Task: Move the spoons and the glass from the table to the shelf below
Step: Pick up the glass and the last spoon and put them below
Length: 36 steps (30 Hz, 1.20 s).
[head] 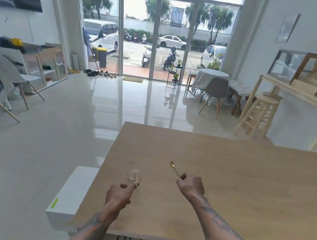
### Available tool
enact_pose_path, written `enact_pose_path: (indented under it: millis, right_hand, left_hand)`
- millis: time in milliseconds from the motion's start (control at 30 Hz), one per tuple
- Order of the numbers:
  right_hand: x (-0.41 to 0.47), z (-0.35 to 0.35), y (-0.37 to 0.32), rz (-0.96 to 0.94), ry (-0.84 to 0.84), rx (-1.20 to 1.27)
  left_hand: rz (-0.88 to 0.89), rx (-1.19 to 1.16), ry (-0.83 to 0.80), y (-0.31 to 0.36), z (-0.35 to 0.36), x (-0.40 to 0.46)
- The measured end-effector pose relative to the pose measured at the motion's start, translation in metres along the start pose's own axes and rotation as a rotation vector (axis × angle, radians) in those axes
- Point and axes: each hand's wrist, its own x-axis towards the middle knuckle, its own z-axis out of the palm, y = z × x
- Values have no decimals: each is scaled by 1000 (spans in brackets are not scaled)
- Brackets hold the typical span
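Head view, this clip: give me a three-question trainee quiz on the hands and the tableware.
1. True or false: the right hand holds a gold spoon.
2. Where does the other spoon stand? A) in the glass B) flat on the table C) on the floor
3. Fill in: the left hand grips that spoon's ____.

Key: 1 true; 2 A; 3 handle.
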Motion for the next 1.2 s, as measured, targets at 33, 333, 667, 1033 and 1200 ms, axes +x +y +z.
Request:
enact_pose_path:
  millis: [33,333,667,1033,1200]
  right_hand:
    - [14,3,1,3,-1,-16]
    - [110,43,22,-60,7,-311]
    - [111,39,20,-55,-12,-253]
    - [26,-15,-3,-82,139,-9]
    - [-40,-37,-13,-142,202,64]
  left_hand:
    - [-41,-24,8,1,13,8]
    - [-145,-80,124,-4,69,62]
    - [-114,-103,141,-6,63,62]
    - [65,-143,72,10,21,1]
    - [150,-144,31,19,-15,-48]
